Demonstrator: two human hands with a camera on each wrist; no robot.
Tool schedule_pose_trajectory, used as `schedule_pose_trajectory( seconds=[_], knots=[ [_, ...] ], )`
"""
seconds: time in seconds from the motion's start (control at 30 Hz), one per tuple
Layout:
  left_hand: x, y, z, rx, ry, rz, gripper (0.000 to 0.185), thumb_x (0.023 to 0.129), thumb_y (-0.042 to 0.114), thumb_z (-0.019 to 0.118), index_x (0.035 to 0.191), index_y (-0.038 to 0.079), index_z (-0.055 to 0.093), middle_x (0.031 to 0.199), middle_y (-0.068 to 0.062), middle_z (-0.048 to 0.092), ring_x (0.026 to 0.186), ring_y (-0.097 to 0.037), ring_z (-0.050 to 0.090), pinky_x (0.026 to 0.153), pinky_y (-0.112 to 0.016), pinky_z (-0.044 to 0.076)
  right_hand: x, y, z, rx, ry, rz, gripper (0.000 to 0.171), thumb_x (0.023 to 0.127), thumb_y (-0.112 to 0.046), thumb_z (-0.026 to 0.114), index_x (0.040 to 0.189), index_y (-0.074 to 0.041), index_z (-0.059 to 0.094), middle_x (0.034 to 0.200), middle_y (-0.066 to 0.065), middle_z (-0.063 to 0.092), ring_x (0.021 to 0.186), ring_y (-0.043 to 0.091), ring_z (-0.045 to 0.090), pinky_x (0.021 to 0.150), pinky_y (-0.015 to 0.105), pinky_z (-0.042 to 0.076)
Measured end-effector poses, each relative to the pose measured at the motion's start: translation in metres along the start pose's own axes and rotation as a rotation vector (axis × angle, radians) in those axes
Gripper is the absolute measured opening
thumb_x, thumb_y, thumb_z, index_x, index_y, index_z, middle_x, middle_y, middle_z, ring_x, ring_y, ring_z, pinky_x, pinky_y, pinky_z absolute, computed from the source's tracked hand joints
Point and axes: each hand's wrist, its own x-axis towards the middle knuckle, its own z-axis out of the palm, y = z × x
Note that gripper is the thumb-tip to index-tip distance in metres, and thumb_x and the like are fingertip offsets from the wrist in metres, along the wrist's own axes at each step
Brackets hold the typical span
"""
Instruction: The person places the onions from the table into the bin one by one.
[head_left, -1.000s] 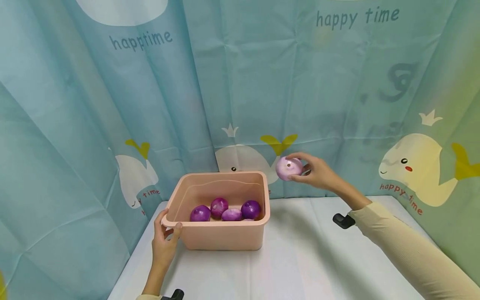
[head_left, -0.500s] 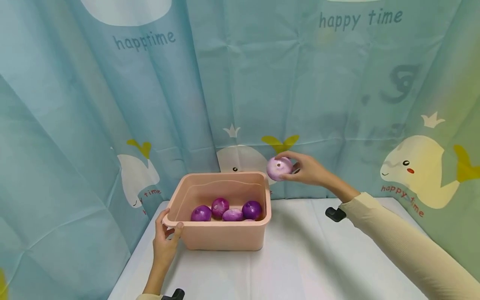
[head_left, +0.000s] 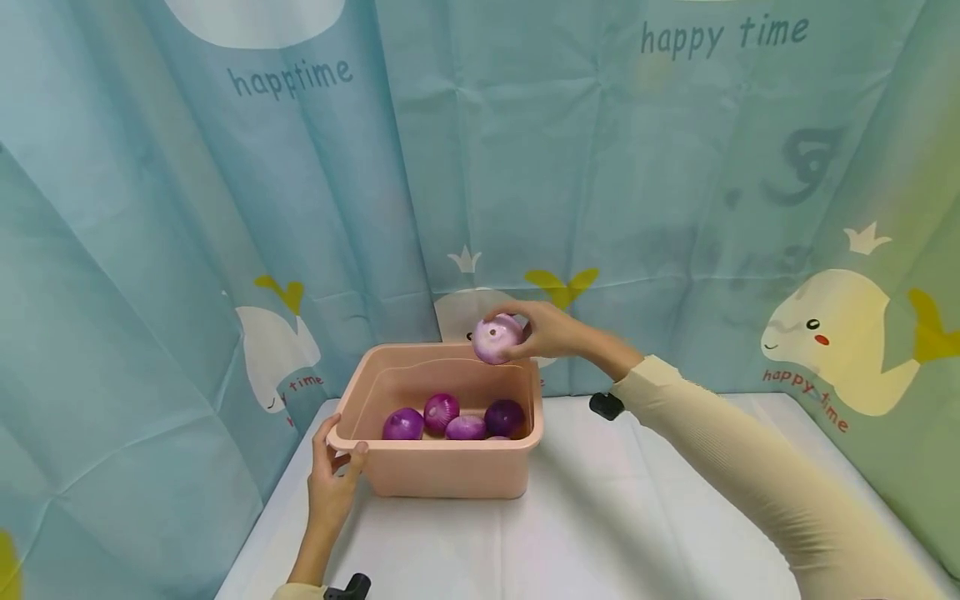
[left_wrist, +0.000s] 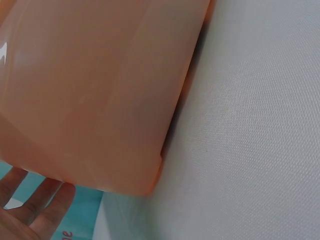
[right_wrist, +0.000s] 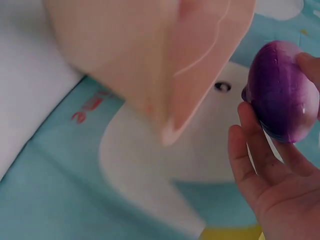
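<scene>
A pink plastic bin (head_left: 450, 471) stands on the table with several purple onions (head_left: 403, 425) inside it. My left hand (head_left: 330, 492) grips the bin's rim at its near left corner; in the left wrist view its fingers (left_wrist: 52, 212) touch the bin's side. Over the bin's back right part, my right hand (head_left: 551, 332) holds a pale purple onion (head_left: 495, 340) between thumb and fingers, above the rim. The right wrist view shows that onion (right_wrist: 280, 92) darker on one side, with fingertips beneath it. Part of the onions on the bin floor is hidden by the front wall.
A white cloth covers the table (head_left: 600, 517) around the bin. Behind and to the sides hangs a blue-green curtain (head_left: 525, 167) printed with whales, close to the bin's back edge. Each wrist carries a black device (head_left: 606, 406).
My right hand has moved left with the onion, from beside the bin to over its back right part. The left hand keeps its grip on the rim.
</scene>
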Motion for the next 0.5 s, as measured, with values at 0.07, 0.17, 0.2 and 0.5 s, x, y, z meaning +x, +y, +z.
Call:
schedule_pose_trajectory(
  seconds=[0.07,0.17,0.2,0.5],
  knots=[
    [0.0,-0.001,0.001,0.004,0.001,0.005,0.068,0.102,0.028,0.066,0.159,0.027,0.029,0.157,-0.016,0.042,0.117,-0.034,0.058,0.082,-0.011,0.047,0.01,-0.005,0.007,-0.015,-0.017,-0.043,0.057,0.081,-0.02,0.089,0.133,-0.016,0.064,0.132,0.007,0.062,0.095,0.021,0.066,0.08,0.032,0.059],
    [0.0,-0.002,0.001,0.005,0.005,0.006,0.068,0.101,0.027,0.066,0.158,0.027,0.03,0.157,-0.015,0.042,0.116,-0.032,0.058,0.081,-0.011,0.048,0.025,-0.012,0.018,-0.057,-0.032,-0.097,0.056,0.08,-0.022,0.089,0.131,-0.016,0.066,0.13,0.004,0.063,0.106,0.021,0.061,0.085,0.032,0.056],
    [0.0,-0.002,0.002,0.004,0.006,0.005,0.068,0.101,0.028,0.066,0.158,0.027,0.03,0.157,-0.015,0.042,0.116,-0.032,0.058,0.081,-0.011,0.048,0.029,-0.014,0.022,-0.072,-0.033,-0.108,0.054,0.08,-0.023,0.089,0.13,-0.017,0.067,0.129,0.003,0.064,0.109,0.021,0.059,0.086,0.033,0.055],
    [0.0,-0.001,0.001,-0.003,0.012,0.007,0.068,0.101,0.026,0.066,0.158,0.027,0.03,0.157,-0.012,0.043,0.117,-0.029,0.058,0.084,-0.009,0.046,0.055,-0.028,0.05,-0.104,-0.048,-0.121,0.05,0.08,-0.029,0.089,0.125,-0.022,0.068,0.118,-0.008,0.067,0.104,0.012,0.06,0.092,0.03,0.05]
  ],
)
